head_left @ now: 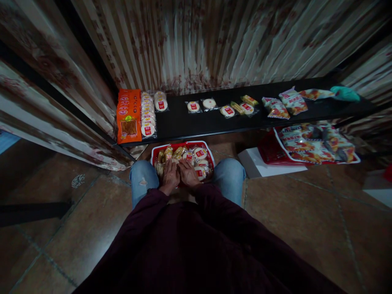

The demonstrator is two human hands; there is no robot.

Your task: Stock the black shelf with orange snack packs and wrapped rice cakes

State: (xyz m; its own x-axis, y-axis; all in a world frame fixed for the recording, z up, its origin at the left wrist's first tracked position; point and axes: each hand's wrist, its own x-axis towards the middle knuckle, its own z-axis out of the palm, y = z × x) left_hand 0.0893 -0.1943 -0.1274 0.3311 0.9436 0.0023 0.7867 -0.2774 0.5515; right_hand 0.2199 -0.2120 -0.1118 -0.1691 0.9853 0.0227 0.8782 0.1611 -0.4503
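Between my knees sits a red basket (198, 144) with a white rim, filled with round white crackers (200, 153) in clear wrappers and yellow-wrapped snack bars (168, 152). My left hand (171, 175) lies over the front middle of it, fingers stretched forward on the packets. Beside it, my right hand (189, 174) rests in the same way, fingers extended and close to the left ones. Both hands look open, touching the packets without gripping any. The packets under my palms are hidden.
On the black shelf (171, 126) ahead lie an orange snack packet (129, 116), a row of wrapped crackers (148, 118), loose crackers, snack bags (292, 101) and a green bag (345, 94). At right, a second red basket (266, 149) of bags stands on a white box (254, 163).
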